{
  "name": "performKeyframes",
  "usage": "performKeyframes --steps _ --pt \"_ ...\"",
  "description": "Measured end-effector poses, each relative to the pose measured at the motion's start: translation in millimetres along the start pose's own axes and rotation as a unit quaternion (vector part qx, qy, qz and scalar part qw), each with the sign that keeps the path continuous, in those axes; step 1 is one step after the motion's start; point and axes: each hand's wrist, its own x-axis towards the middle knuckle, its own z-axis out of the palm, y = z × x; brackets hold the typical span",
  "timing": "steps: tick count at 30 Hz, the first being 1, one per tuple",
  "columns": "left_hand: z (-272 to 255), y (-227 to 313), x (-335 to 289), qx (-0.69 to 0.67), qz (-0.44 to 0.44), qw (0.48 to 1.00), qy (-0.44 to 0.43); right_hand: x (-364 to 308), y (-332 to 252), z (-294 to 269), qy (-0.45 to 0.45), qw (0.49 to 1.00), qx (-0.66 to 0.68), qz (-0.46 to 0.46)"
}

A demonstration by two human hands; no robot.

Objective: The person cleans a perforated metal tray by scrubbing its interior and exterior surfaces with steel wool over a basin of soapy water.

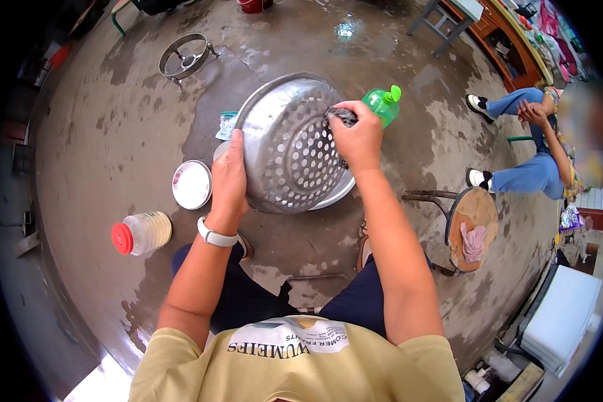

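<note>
A large metal colander [275, 144] is tilted in front of me, its perforated underside facing up toward me. My left hand [230, 171] is closed on the colander's left rim, the thumb lying over its outer side. In my right hand [359, 137] is a dark steel wool scrubber [344, 116], pressed against the holes on the colander's right side. Part of a white basin [336, 193] shows beneath the colander; the rest is hidden. Just beyond my right hand stands a green pump bottle [382, 105]. A small blue-and-white packet [226, 124] lies by the colander's left edge.
On the wet floor at left are a stack of white plates [191, 185] and a red-lidded jar [141, 233] on its side. A metal ring stand [185, 59] is farther off. At right, a round stool [472, 218] bears a pink cloth [474, 242]; a seated person [539, 134] is beyond.
</note>
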Motion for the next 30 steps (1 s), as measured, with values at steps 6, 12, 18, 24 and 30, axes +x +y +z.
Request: performKeyframes --steps 6,12,18,24,30 --pt "-8 7 12 -0.061 -0.050 0.997 0.012 -3 -27 6 -0.016 0.994 0.028 -0.101" --pt "-13 0 4 0.082 0.002 0.994 0.069 -44 -37 22 -0.103 0.973 -0.020 -0.204" --pt "-7 -2 -1 0.036 0.003 0.997 0.062 -54 -40 24 -0.088 0.978 -0.025 -0.188" --pt "-9 3 9 -0.017 -0.023 0.996 0.087 -58 -42 23 -0.092 0.982 0.026 -0.164" --pt "-9 2 6 -0.091 -0.051 0.994 0.027 -54 -40 22 -0.085 0.985 0.023 -0.149"
